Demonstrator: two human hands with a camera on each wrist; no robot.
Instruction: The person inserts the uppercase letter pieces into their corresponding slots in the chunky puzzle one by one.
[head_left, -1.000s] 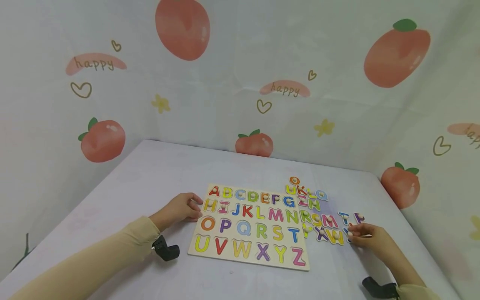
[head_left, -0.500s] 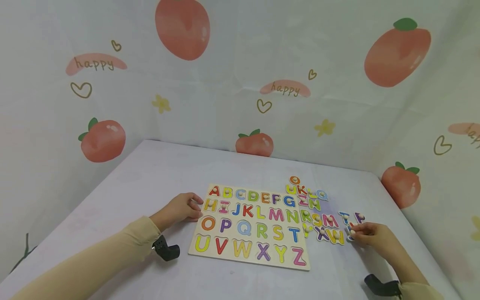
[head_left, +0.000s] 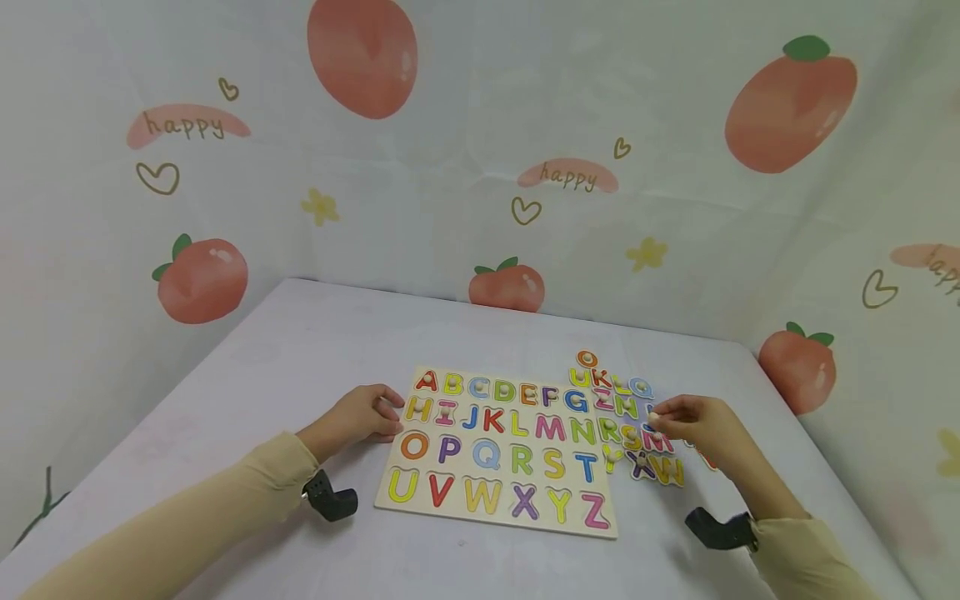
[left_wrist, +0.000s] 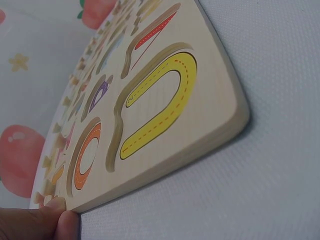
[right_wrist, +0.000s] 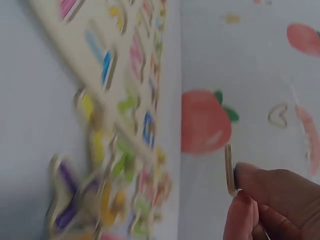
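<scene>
My left hand (head_left: 367, 414) rests at the left edge of a wooden alphabet puzzle board (head_left: 465, 440), fingers loosely bent. In the left wrist view its fingertips (left_wrist: 57, 204) are right at the board's side. Up over the loose letters, my right hand (head_left: 693, 419) pinches a blue letter puzzle piece (head_left: 649, 422) by its knob, between thumb and fingers. The right wrist view shows that piece (right_wrist: 230, 169) edge-on, in the air. On the board, knobbed letters fill the top row from A to F, plus H and I; the other recesses show printed letters.
Loose knobbed letters lie right of the board, among them an orange O (head_left: 587, 358), a purple X (head_left: 642, 464) and a yellow W (head_left: 667, 472). Some overlap the board's right edge. A patterned cloth (head_left: 450, 208) hangs behind the white table (head_left: 337, 333).
My right hand has lifted the blue letter from the right end of the loose pieces and carried it left and away from me. The left hand stays at the board's edge.
</scene>
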